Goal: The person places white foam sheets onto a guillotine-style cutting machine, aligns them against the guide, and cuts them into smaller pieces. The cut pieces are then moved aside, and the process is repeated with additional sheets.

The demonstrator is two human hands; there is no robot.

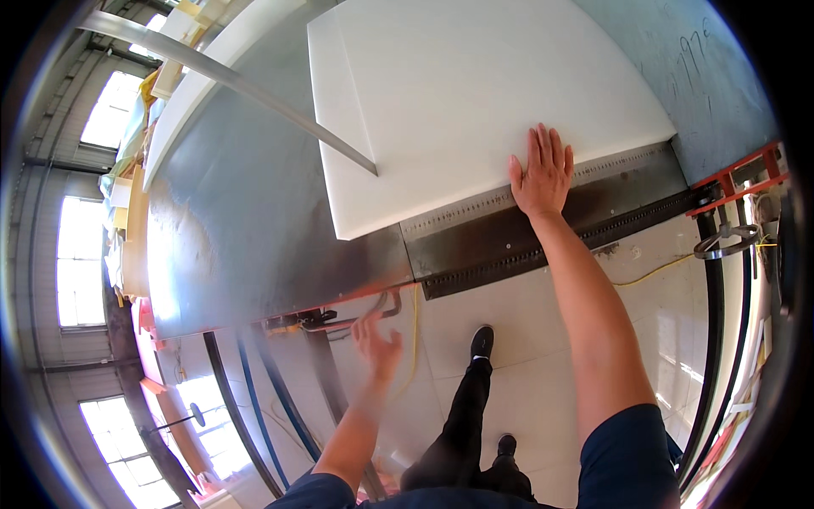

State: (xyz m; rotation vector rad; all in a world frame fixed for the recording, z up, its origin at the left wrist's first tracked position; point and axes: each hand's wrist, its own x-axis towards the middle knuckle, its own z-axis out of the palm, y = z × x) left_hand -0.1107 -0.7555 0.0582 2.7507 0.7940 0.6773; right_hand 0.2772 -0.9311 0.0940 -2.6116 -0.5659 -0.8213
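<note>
A thick white foam slab (483, 93) lies on a grey metal table (254, 212). My right hand (544, 174) rests flat on the slab's near edge, fingers stretched out and the palm reaching over a steel ruler strip (623, 165). Lower and to the left, my left hand (376, 343) hangs in the air just below the table's front edge, somewhat blurred, its thumb apart from the fingers and nothing visible in it. Closest to it is a bent metal lever (392, 304) under the table.
A grey metal bar (246, 89) slants from the upper left, its end over the slab. A dark toothed rail (560, 250) runs along the table front. Red metal framing (738, 176) stands at right. Yellow cords (413, 352) hang near the tiled floor (534, 327).
</note>
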